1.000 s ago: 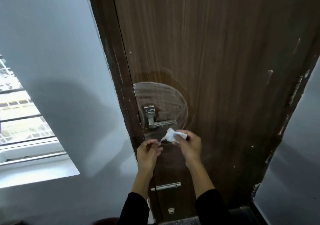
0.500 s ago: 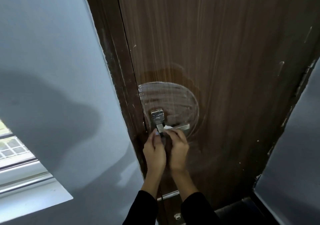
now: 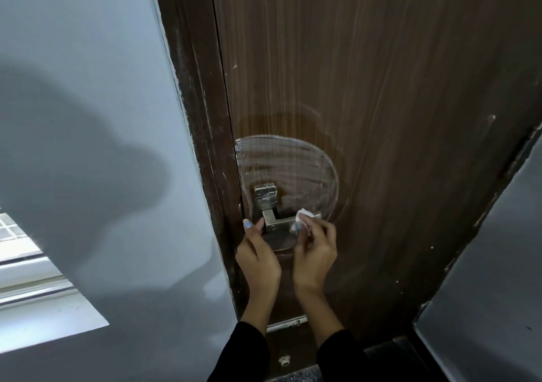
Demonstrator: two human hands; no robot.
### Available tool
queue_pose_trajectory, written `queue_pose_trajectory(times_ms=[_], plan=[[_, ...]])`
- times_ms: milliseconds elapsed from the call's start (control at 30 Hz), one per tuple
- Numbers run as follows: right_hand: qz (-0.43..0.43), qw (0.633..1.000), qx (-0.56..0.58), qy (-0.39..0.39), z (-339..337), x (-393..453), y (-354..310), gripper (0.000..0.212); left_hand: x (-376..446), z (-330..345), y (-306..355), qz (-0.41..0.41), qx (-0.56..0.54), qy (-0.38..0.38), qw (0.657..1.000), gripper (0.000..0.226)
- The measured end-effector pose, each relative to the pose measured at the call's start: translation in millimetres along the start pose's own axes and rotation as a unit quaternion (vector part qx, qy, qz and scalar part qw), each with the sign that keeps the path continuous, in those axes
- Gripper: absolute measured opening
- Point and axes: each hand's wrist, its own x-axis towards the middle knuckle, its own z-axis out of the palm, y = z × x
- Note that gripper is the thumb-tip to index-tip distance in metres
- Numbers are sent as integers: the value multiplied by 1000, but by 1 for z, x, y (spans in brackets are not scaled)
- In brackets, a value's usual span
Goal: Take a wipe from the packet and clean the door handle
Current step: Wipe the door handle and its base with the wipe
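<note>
A metal lever door handle (image 3: 278,221) sticks out from a square plate on the brown wooden door (image 3: 381,88). My right hand (image 3: 315,252) pinches a small crumpled white wipe (image 3: 305,215) against the outer end of the lever. My left hand (image 3: 258,255) rests by the inner end of the handle, its fingertips touching the lever near the plate, holding nothing I can see. No wipe packet is in view.
A clear round protective film (image 3: 287,167) covers the door around the handle. The dark door frame (image 3: 193,117) runs down the left, next to a grey wall (image 3: 88,88). A window sill (image 3: 44,317) is at lower left. A small metal latch (image 3: 286,323) sits below my wrists.
Both hands have risen from below the handle to it. My right hand slid the wipe outward along the lever, and my left hand moved to the handle's inner end.
</note>
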Motion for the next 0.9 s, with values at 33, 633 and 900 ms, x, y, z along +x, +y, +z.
queue_pose_trajectory(times_ms=[33,633,900], plan=[[-6,1000,3,-2,2,0,-1,21,-1,2,-1,2,-1,7,1000,68],[-57,996,13,-70,-6,4,6,22,-3,10,-3,-7,49,62,997,53],[-40,990,25,-134,0,-3,3,17,-4,8,3,-8,54,67,996,56]])
